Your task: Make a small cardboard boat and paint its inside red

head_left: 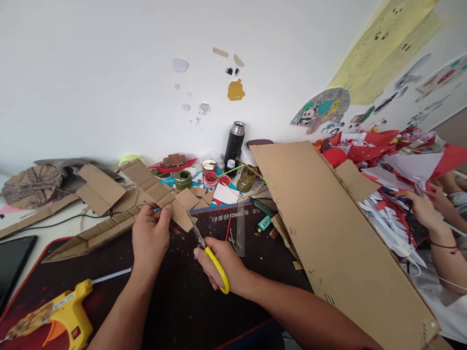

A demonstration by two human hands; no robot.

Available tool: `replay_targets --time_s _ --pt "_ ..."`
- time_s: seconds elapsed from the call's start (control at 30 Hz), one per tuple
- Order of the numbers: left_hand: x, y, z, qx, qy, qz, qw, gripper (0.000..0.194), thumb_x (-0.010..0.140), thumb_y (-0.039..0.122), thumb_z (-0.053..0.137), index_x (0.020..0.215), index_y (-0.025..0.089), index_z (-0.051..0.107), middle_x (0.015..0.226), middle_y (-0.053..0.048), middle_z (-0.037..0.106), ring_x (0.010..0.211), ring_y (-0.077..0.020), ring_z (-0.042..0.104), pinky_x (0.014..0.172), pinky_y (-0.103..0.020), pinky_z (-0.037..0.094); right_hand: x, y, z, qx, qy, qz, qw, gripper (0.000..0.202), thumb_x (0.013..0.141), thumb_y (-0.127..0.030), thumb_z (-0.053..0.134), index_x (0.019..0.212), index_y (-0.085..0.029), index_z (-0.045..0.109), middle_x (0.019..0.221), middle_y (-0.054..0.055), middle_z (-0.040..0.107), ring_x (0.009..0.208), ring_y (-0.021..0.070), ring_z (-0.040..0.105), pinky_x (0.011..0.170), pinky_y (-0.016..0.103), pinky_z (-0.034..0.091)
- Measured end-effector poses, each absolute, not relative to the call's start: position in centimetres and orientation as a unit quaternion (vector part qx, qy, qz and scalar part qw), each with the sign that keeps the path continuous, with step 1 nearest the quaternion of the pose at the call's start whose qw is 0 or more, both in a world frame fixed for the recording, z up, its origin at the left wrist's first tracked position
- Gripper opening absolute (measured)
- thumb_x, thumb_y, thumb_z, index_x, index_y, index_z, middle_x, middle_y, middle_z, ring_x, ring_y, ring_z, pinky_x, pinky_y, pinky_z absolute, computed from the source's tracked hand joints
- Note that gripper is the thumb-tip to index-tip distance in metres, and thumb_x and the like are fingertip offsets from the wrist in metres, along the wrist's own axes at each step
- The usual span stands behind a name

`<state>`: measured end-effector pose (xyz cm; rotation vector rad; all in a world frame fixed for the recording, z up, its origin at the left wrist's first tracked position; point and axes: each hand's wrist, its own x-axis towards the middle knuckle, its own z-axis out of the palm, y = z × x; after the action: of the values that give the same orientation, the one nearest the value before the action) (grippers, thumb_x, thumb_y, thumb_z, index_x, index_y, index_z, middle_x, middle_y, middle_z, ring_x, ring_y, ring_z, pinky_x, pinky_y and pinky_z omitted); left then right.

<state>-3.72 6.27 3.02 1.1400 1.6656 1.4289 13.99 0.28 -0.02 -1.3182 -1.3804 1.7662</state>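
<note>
On the dark mat, yellow-handled scissors (pixel 209 253) at corrugated cardboard (pixel 175 204).

Head view, close, down over desk (pixel 189 301)

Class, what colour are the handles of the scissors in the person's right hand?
Yellow. The scissors' handles show best in the head view, looped around the right hand's fingers.

The glue gun (pixel 54 316) and big cardboard sheet (pixel 339 243) run past the bottom edge.
</note>
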Motion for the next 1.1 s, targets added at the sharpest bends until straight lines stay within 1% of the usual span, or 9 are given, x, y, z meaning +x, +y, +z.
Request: replay_targets --time_s 0.17,0.33,0.47,0.67,0.77,0.83,0.93,1.0,1.1 --pt "-3.8 6.1 3.2 0.442 0.638 0.543 0.322 0.038 0.089 0.06 0.068 0.097 0.023 0.062 0.058 0.002 0.062 0.047 -0.0218 0.061 0.051 -0.031 0.048 14.2 0.4 -0.4 -0.463 -0.499 0.682 0.267 0.051 0.096 -0.072 0.07 0.098 -0.023 0.057 0.055 -0.013 0.05 0.033 0.0074 0.046 0.035 0.017 0.033" --pt "-4.0 6.0 3.2 0.444 0.628 0.548 0.328 0.039 0.089 0.06 0.069 0.099 0.023 0.063 0.058 0.003 0.063 0.047 -0.0215 0.061 0.05 -0.031 0.048 14.6 0.6 -0.5 -0.414 -0.47 0.734 0.264 0.063 0.087 -0.079 0.075 0.107 -0.021 0.06 0.062 -0.008 0.062 0.041 0.0096 0.057 0.04 0.018 0.042" --pt "-4.0 6.1 3.3 0.438 0.624 0.551 0.339 0.041 0.088 0.061 0.07 0.1 0.023 0.063 0.061 0.003 0.065 0.045 -0.021 0.06 0.048 -0.032 0.048 14.6 0.6 -0.7 -0.402 -0.47 0.736 0.276 0.069 0.084 -0.083 0.075 0.109 -0.02 0.061 0.064 -0.006 0.066 0.051 0.0121 0.064 0.053 0.022 0.052" --pt "-3.9 5.8 3.7 0.449 0.628 0.548 0.322 0.038 0.091 0.06 0.068 0.098 0.024 0.062 0.059 0.003 0.064 0.046 -0.0205 0.06 0.048 -0.031 0.047 14.8 0.6 -0.2 -0.388 -0.472 0.744 0.273 0.072 0.079 -0.08 0.083 0.112 -0.019 0.062 0.067 -0.004 0.069 0.057 0.0142 0.068 0.061 0.026 0.056" --pt "-3.9 5.6 3.9 0.452 0.633 0.542 0.317 0.038 0.09 0.06 0.068 0.099 0.024 0.062 0.06 0.003 0.065 0.048 -0.0206 0.062 0.049 -0.03 0.048 15.0 0.7 0.4 -0.386 -0.471 0.746 0.269 0.073 0.075 -0.076 0.089 0.113 -0.019 0.062 0.071 -0.003 0.071 0.062 0.0153 0.071 0.065 0.027 0.056" --pt "-3.8 5.5 4.1 0.459 0.638 0.533 0.314 0.039 0.09 0.061 0.068 0.1 0.023 0.063 0.059 0.003 0.065 0.048 -0.021 0.062 0.05 -0.03 0.048 15.1 0.8 0.6 -0.385 -0.478 0.742 0.271 0.074 0.075 -0.077 0.088 0.112 -0.019 0.061 0.074 -0.001 0.073 0.066 0.0156 0.073 0.067 0.026 0.057" --pt "-3.7 5.4 4.1 0.462 0.634 0.53 0.321 0.042 0.09 0.062 0.068 0.103 0.022 0.064 0.06 0.002 0.067 0.048 -0.0212 0.063 0.05 -0.03 0.049 14.9 1.0 0.5 -0.39 -0.475 0.742 0.268 0.076 0.078 -0.086 0.079 0.11 -0.019 0.06 0.072 -0.002 0.072 0.06 0.0145 0.071 0.06 0.025 0.056" --pt "-3.6 5.5 4.0 0.456 0.63 0.533 0.333 0.044 0.089 0.062 0.068 0.105 0.022 0.064 0.062 0.002 0.068 0.047 -0.0213 0.062 0.049 -0.031 0.049 14.9 1.0 0.1 -0.399 -0.473 0.74 0.266 0.077 0.081 -0.091 0.071 0.11 -0.02 0.06 0.068 -0.003 0.069 0.051 0.0131 0.066 0.049 0.022 0.051" --pt "-3.5 5.7 3.6 0.453 0.628 0.531 0.345 0.043 0.088 0.062 0.069 0.104 0.022 0.063 0.061 0.002 0.067 0.045 -0.0213 0.061 0.048 -0.031 0.048 14.8 0.9 -0.3 -0.41 -0.485 0.724 0.27 0.073 0.088 -0.09 0.065 0.109 -0.02 0.059 0.064 -0.005 0.066 0.043 0.0113 0.059 0.039 0.019 0.043"
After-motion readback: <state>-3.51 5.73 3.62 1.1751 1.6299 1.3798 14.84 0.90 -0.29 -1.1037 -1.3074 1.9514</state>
